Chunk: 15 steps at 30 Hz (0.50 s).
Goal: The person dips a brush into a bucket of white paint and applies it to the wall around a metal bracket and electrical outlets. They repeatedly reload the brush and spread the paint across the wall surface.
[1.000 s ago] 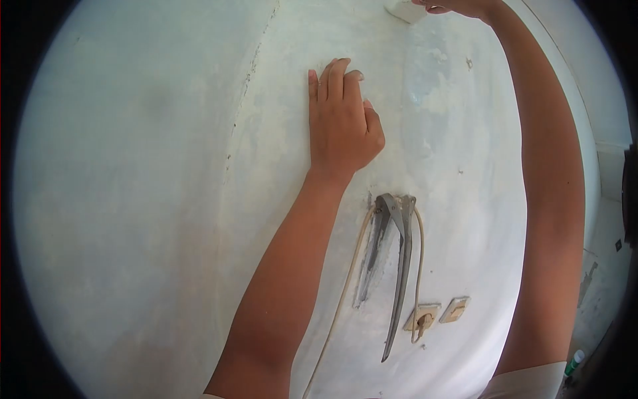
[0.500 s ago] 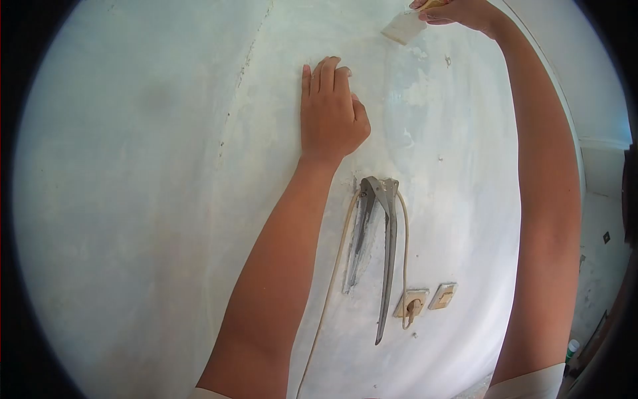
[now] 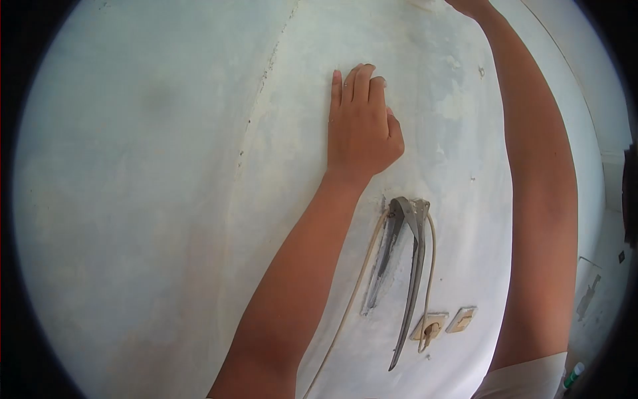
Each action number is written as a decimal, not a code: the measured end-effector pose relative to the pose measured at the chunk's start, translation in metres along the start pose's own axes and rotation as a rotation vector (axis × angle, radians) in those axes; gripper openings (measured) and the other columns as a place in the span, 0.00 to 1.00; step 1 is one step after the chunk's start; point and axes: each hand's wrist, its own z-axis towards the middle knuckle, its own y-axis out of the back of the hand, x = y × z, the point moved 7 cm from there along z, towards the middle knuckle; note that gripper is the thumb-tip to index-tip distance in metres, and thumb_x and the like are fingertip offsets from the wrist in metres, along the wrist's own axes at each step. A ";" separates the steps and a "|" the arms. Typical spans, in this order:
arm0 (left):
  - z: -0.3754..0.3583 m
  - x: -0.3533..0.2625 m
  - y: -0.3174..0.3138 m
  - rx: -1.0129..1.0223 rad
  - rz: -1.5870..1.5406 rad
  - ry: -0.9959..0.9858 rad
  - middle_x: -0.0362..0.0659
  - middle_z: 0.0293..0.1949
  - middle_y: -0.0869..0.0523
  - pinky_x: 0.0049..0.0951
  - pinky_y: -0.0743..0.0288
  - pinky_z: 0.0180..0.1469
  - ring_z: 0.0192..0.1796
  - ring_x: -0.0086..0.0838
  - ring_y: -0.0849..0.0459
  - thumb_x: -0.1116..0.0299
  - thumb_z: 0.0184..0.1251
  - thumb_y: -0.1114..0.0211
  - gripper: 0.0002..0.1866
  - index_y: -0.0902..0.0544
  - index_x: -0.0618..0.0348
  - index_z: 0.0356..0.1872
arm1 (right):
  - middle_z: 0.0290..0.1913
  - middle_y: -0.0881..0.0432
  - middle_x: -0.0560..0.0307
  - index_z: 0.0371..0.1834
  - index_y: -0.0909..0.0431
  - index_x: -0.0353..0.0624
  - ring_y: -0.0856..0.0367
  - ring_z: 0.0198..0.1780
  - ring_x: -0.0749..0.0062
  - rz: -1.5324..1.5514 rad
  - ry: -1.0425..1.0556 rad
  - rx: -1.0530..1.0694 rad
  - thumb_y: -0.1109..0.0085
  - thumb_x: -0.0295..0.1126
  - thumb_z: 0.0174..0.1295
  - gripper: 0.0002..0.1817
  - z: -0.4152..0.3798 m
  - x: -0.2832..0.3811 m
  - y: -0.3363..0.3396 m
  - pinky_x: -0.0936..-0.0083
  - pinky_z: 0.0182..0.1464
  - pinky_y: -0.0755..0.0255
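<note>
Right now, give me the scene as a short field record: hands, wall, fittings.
left hand: flat, palm against the pale patched plaster wall, fingers pointing up
right hand: raised to the top edge of the view, mostly cut off; whether it holds anything cannot be told
wall surface: thin dark crack running down left of the left hand
fittings: grey conduit strips below the left hand, beige cable looping beside them
lower fittings: two beige wall sockets, the cable ending at the left one
</note>
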 end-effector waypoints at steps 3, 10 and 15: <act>0.001 0.000 0.001 0.004 -0.005 0.011 0.55 0.64 0.28 0.56 0.50 0.79 0.70 0.48 0.30 0.75 0.59 0.43 0.19 0.25 0.67 0.53 | 0.36 0.11 0.51 0.35 0.10 0.41 0.15 0.41 0.68 0.011 -0.022 -0.029 0.28 0.26 0.56 0.04 0.017 -0.010 -0.007 0.69 0.43 0.19; 0.001 0.002 0.001 0.002 -0.015 0.020 0.55 0.64 0.28 0.57 0.50 0.79 0.70 0.50 0.30 0.76 0.58 0.43 0.19 0.25 0.67 0.53 | 0.37 0.11 0.53 0.36 0.10 0.42 0.15 0.39 0.69 -0.123 0.096 -0.073 0.26 0.26 0.55 0.06 0.034 0.010 0.016 0.69 0.41 0.20; 0.001 0.002 0.002 -0.016 -0.003 0.013 0.55 0.64 0.27 0.57 0.50 0.78 0.69 0.50 0.30 0.76 0.57 0.43 0.20 0.25 0.66 0.53 | 0.38 0.11 0.52 0.36 0.10 0.42 0.15 0.39 0.68 -0.091 0.039 -0.080 0.27 0.28 0.57 0.05 0.033 0.003 0.007 0.68 0.41 0.20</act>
